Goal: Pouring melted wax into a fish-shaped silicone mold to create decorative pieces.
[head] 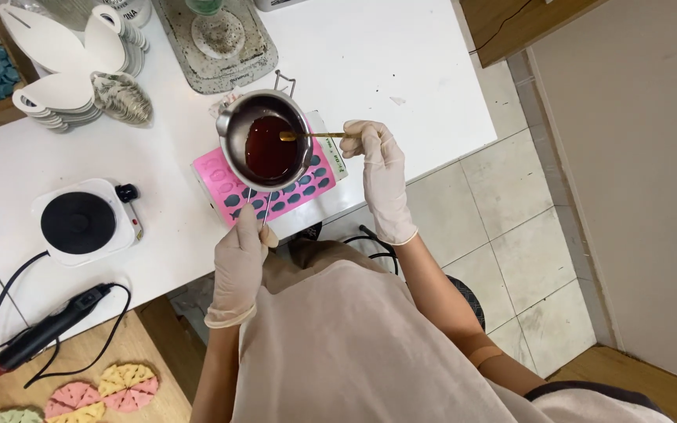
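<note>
Melting pot of dark liquid hangs above a pink mould on the white counter, hiding much of the mould. Left hand clenches its thin handle; right hand pinches a gold spoon dipped inside.

- Small metal pot: round, shiny steel, holding dark reddish-brown liquid; it hangs just above the pink mould, gripped by its thin wire handle.
- Gold spoon: slim, lying level, its bowl dipped into the liquid at the pot's right rim.
- Pink mould: flat rectangular tray at the white table's edge, its small leaf-shaped cavities filled with blue-grey material, partly hidden beneath the pot.
</note>
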